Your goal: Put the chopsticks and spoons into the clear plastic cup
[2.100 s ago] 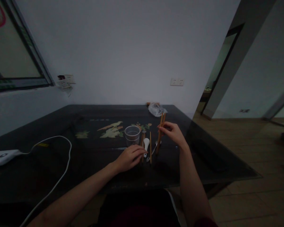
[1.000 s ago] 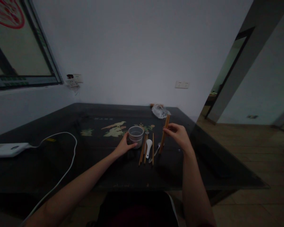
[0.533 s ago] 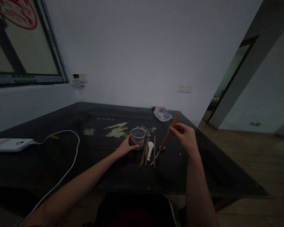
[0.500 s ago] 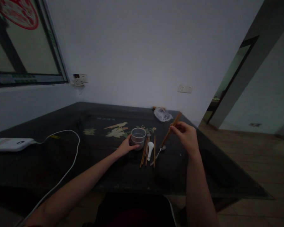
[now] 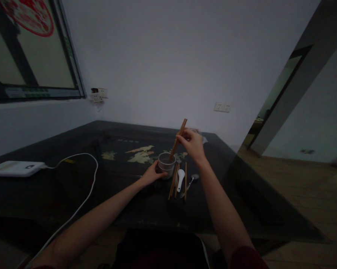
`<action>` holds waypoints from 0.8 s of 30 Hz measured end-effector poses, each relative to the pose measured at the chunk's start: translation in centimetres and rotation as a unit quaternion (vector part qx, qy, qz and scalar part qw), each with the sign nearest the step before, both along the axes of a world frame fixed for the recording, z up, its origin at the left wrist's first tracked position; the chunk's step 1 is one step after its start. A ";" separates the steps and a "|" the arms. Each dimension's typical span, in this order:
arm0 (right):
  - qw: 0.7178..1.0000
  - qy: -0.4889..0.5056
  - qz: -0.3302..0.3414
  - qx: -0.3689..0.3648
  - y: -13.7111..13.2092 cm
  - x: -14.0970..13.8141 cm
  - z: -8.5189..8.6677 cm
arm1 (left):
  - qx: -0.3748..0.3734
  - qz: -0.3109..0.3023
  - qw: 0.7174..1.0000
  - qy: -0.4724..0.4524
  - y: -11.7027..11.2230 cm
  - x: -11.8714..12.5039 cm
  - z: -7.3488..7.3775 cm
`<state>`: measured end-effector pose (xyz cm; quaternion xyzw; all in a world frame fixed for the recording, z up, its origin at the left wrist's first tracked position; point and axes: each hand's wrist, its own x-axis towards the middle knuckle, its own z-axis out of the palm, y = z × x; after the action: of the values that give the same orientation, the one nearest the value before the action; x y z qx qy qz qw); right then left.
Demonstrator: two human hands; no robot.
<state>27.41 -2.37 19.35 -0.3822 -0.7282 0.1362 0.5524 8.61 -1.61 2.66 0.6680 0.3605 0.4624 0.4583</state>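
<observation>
My left hand (image 5: 153, 174) is wrapped round the near left side of a grey cylindrical cup (image 5: 166, 170) standing on the dark table. Wooden chopsticks (image 5: 178, 138) are pinched in my right hand (image 5: 193, 142), tilted, with their lower ends inside the cup's mouth. Just right of the cup lie more chopsticks (image 5: 174, 185), a white soup spoon (image 5: 181, 179), a single chopstick (image 5: 185, 183) and a metal spoon (image 5: 194, 176). Another spoon's bowl shows partly near the cup, its handle hidden among the chopsticks.
A white power bank (image 5: 18, 169) with a long white cable (image 5: 94, 179) lies on the left. Behind my right hand, a clear plastic bag (image 5: 204, 140) is mostly hidden. The black tabletop (image 5: 123, 209) meets the wall; a socket (image 5: 221, 107) sits above.
My right hand has carried the chopsticks leftward from above the metal spoon to the cup, and their lower ends are now in it. My left hand still holds the cup.
</observation>
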 end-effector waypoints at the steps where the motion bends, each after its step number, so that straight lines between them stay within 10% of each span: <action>1: 1.000 -0.007 0.002 -0.011 0.7 -0.5 -0.8 | -0.002 0.000 1.000 -0.002 0.0 0.0 0.0; 9: 0.996 -0.028 0.032 -0.081 3.1 -2.2 -4.8 | -0.002 -0.008 1.000 -0.016 0.5 0.0 -0.5; 24: 0.993 -0.012 0.036 -0.113 3.6 -2.4 -6.2 | -0.001 0.001 1.000 -0.002 0.4 -0.1 -0.4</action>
<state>25.04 1.22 13.17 -0.4176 -0.7280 0.2326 0.4915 8.50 -1.22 2.29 0.6663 0.3606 0.4641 0.4590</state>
